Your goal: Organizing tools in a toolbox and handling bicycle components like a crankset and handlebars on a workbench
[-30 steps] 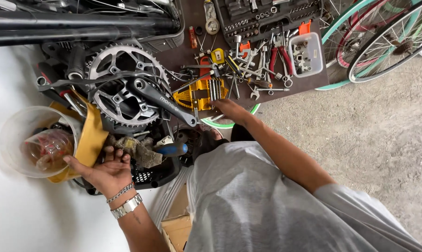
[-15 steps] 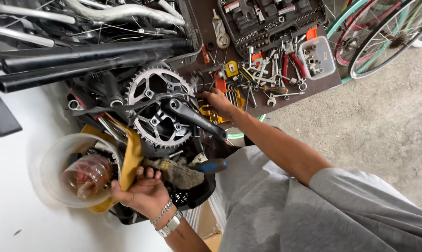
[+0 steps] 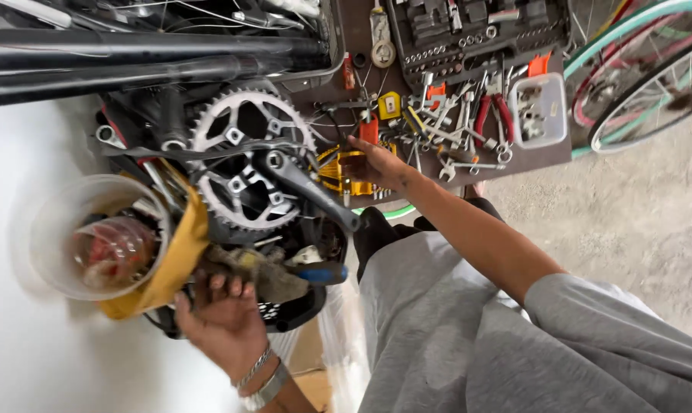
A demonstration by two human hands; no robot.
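Bike parts at the left, tool board at the right, person's lap below.

Chainring (image 3: 242,164) with crank arm (image 3: 311,191) lying across it, under the frame tubes (image 3: 147,57). Plastic tub (image 3: 78,237) left of the chainring, a rag (image 3: 174,264) between them. Left hand (image 3: 219,317) below the rag, a screwdriver (image 3: 319,272) just to its right. Right hand (image 3: 376,164) right of the crank, on the tool board (image 3: 548,157); pliers (image 3: 493,115) and a small box (image 3: 541,109) further right, socket set (image 3: 476,30) above, wheels (image 3: 644,84) beyond the board's edge.
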